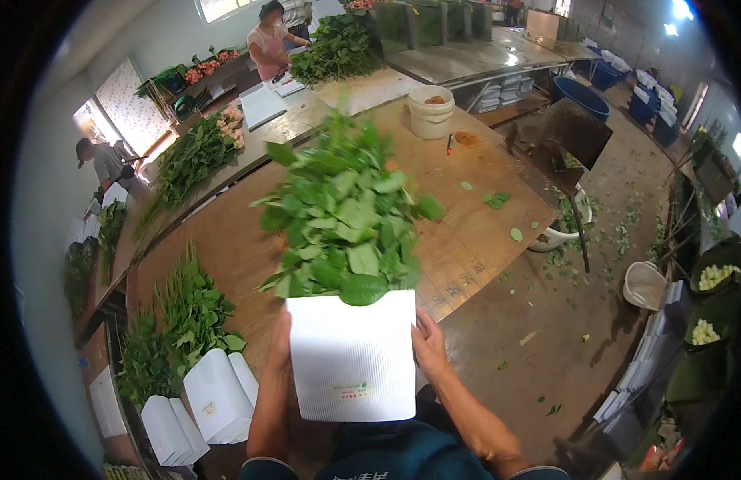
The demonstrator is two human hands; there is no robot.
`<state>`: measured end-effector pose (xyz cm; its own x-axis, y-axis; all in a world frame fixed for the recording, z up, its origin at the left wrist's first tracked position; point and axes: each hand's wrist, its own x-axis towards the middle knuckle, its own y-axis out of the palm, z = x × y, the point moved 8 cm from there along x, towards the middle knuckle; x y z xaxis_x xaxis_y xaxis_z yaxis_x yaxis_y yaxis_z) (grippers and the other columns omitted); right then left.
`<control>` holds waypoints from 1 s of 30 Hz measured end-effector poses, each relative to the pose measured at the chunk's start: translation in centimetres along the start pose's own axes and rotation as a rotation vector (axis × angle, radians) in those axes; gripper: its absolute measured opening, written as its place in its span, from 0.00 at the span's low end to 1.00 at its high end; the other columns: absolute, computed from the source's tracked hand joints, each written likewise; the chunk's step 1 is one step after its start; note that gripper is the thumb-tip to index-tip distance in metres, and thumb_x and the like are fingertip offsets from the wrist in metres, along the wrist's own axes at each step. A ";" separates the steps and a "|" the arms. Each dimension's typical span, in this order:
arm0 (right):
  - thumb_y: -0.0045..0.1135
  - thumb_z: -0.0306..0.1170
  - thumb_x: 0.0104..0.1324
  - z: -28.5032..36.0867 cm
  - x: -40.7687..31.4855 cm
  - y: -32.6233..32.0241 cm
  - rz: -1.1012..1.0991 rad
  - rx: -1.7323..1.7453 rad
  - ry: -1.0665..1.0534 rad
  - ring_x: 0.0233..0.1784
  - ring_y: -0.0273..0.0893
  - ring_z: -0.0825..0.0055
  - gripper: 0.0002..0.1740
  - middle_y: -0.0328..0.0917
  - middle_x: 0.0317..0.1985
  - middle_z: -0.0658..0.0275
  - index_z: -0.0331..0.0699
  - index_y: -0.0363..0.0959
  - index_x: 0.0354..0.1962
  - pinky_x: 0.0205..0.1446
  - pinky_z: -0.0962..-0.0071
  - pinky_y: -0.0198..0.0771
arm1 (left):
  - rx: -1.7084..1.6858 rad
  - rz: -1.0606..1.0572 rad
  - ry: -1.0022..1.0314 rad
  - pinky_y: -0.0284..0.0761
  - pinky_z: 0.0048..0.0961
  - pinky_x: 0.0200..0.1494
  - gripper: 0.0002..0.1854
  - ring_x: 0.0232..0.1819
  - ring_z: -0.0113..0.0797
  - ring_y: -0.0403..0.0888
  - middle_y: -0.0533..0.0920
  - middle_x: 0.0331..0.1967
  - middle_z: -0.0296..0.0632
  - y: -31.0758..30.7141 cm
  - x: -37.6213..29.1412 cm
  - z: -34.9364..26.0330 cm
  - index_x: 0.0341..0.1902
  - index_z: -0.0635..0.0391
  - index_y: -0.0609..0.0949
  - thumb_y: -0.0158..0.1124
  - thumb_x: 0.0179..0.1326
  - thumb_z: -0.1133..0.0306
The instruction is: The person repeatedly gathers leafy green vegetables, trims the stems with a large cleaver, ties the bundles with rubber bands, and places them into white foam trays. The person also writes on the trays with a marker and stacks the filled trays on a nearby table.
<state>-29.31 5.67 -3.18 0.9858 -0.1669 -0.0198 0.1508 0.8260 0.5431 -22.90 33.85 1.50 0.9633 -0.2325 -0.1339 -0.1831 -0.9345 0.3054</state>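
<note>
Both my hands hold a leafy bunch of cut stems (352, 228) in a white corrugated paper wrapper (352, 354). My left hand (280, 342) grips the wrapper's left edge, mostly hidden behind it. At the right edge, my right hand (429, 343) presses with its fingers partly behind the paper. The leaves point away from me over the wooden table (460, 222), and the far tips look blurred. Any blooms inside the wrapper are hidden. A small printed label (353, 391) sits low on the paper. To my left lie wrapped bunches (220, 396) with green stems (196, 300).
A white bucket (431, 114) stands at the table's far end, near a marker (450, 144) and rubber bands (466, 138). Pink roses (231, 123) lie on the side bench. A person (268, 42) works beyond it. Leaf scraps litter the floor (544, 312) on the right.
</note>
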 end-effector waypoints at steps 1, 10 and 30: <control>0.55 0.26 0.71 -0.6 -0.4 -2.1 -0.045 -0.006 -0.031 0.66 0.68 0.71 0.31 0.69 0.64 0.53 0.24 0.56 0.68 0.69 0.72 0.64 | -0.017 0.021 -0.078 0.72 0.36 0.61 0.30 0.60 0.39 0.75 0.75 0.62 0.46 1.1 1.5 1.2 0.70 0.58 0.67 0.45 0.76 0.48; 0.54 0.17 0.67 -11.1 -1.1 -5.3 -0.068 0.028 0.542 0.60 0.75 0.73 0.23 0.79 0.57 0.59 0.28 0.69 0.60 0.64 0.76 0.67 | 0.279 0.124 -0.661 0.68 0.38 0.67 0.42 0.68 0.42 0.68 0.68 0.69 0.51 -2.5 10.6 9.5 0.74 0.64 0.61 0.60 0.69 0.45; 0.67 0.53 0.63 4.6 33.3 -24.6 -0.413 -0.268 0.504 0.53 0.72 0.73 0.37 0.75 0.50 0.59 0.27 0.71 0.53 0.52 0.72 0.72 | 0.965 -0.240 -0.270 0.70 0.45 0.63 0.44 0.64 0.53 0.74 0.77 0.58 0.60 6.6 48.5 5.7 0.61 0.69 0.75 0.62 0.59 0.36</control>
<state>-0.58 -22.67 -13.36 0.7481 -0.2794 -0.6019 0.4694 0.8639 0.1825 21.49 14.85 -8.33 0.9408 0.0476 -0.3356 -0.1860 -0.7551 -0.6287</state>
